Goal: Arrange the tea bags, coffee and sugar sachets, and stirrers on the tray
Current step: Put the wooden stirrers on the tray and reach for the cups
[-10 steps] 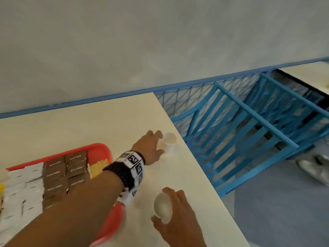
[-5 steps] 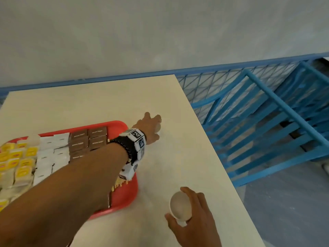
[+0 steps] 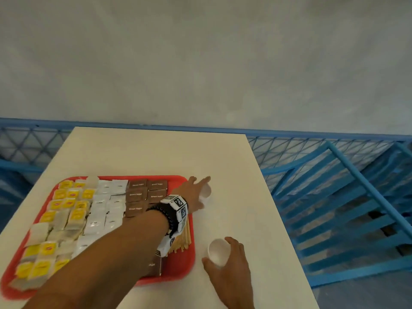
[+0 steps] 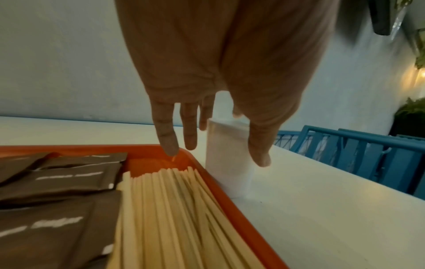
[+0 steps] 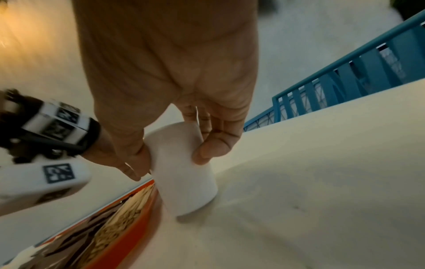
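A red tray (image 3: 156, 176) holds yellow tea bags (image 3: 69, 204), white sachets (image 3: 104, 210), brown sachets (image 3: 137, 195) and wooden stirrers (image 3: 181, 239) along its right side. My left hand (image 3: 197, 194) reaches across the tray to a white cup (image 3: 205, 191) standing just past the far right corner. In the left wrist view its fingers (image 4: 168, 138) are straight, with the thumb and fingers on either side of that cup (image 4: 227, 163). My right hand (image 3: 229, 259) grips a second white cup (image 3: 216, 253) on the table beside the tray's near right edge, mouth up.
The cream table (image 3: 234, 219) ends about a hand's width right of both cups. Blue slatted chairs and a railing (image 3: 334, 208) stand beyond that edge. A grey wall rises behind the table.
The left hand drew its cup in from the table's right edge to the tray's far corner and its fingers straightened. The right hand's cup turned mouth up and moved closer to the tray.
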Available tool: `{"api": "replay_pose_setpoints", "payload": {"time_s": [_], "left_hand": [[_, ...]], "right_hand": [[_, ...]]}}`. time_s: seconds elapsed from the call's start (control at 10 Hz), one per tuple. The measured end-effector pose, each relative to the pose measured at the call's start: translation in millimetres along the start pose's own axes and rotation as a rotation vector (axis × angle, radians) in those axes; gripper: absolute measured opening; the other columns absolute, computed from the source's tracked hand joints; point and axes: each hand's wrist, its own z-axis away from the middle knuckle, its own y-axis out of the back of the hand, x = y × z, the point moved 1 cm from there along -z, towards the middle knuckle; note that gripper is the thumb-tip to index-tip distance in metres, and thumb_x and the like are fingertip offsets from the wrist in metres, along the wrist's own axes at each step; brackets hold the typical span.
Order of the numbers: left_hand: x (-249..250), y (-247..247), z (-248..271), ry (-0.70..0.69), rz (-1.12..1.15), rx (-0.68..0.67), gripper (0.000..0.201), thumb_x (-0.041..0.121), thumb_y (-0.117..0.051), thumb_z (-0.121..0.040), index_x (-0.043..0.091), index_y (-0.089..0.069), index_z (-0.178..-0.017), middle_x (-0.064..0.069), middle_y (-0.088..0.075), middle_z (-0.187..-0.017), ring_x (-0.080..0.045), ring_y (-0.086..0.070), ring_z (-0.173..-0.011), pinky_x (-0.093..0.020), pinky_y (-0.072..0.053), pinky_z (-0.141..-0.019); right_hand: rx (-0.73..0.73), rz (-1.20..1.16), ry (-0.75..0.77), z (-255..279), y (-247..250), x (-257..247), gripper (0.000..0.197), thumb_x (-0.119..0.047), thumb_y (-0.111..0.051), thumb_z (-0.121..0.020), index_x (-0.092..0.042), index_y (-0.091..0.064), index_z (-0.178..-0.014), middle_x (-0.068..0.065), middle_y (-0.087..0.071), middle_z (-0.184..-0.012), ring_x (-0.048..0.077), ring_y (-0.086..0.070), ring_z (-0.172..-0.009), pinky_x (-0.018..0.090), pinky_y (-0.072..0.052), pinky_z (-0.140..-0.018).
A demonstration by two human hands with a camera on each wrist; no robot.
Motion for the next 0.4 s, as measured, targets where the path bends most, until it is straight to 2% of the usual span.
{"api": "replay_pose_setpoints", "payload": {"time_s": [0.1, 0.2, 0.3, 0.4], "left_hand": [[-12, 15, 24, 0.003, 0.085, 0.096, 0.092, 0.032, -0.063, -0.09, 0.042, 0.002, -0.155, -0.01, -0.016, -0.162, -0.034, -0.038, -0.141, -0.05, -0.043, -0.108], [-37, 26, 64, -0.001, 0.137, 0.204, 0.081, 0.034, -0.061, -0.094, 0.038, -0.008, -0.155, -0.007, -0.032, -0.155, -0.027, -0.047, -0.135, -0.043, -0.045, -0.107], [-67, 24, 123, -0.023, 0.21, 0.298, 0.069, 0.039, -0.061, -0.094, 0.042, -0.022, -0.151, 0.005, -0.036, -0.155, -0.015, -0.042, -0.138, -0.034, -0.04, -0.111], [-101, 12, 191, 0.074, 0.266, 0.23, 0.05, 0.048, -0.065, -0.089, 0.06, -0.037, -0.128, 0.021, -0.051, -0.136, 0.002, -0.054, -0.117, -0.018, -0.045, -0.101]], "right_hand": [[0.001, -0.002, 0.045, -22, -7, -16, 0.063, -0.047, -0.076, -0.074, -0.03, -0.043, -0.125, -0.015, -0.044, -0.113, 0.015, -0.058, -0.105, 0.03, -0.045, -0.082], [-0.003, 0.023, 0.088, -37, -15, -32, 0.057, -0.052, -0.071, -0.075, -0.031, -0.043, -0.119, -0.013, -0.042, -0.108, 0.016, -0.057, -0.096, 0.035, -0.049, -0.079], [-0.039, 0.043, 0.092, -43, -22, -39, 0.064, -0.055, -0.068, -0.075, -0.032, -0.038, -0.126, -0.012, -0.039, -0.112, 0.019, -0.06, -0.103, 0.033, -0.046, -0.077], [-0.024, 0.073, 0.039, -41, -22, -39, 0.072, -0.05, -0.072, -0.075, -0.03, -0.037, -0.134, -0.008, -0.04, -0.112, 0.021, -0.06, -0.109, 0.032, -0.048, -0.082]]}}
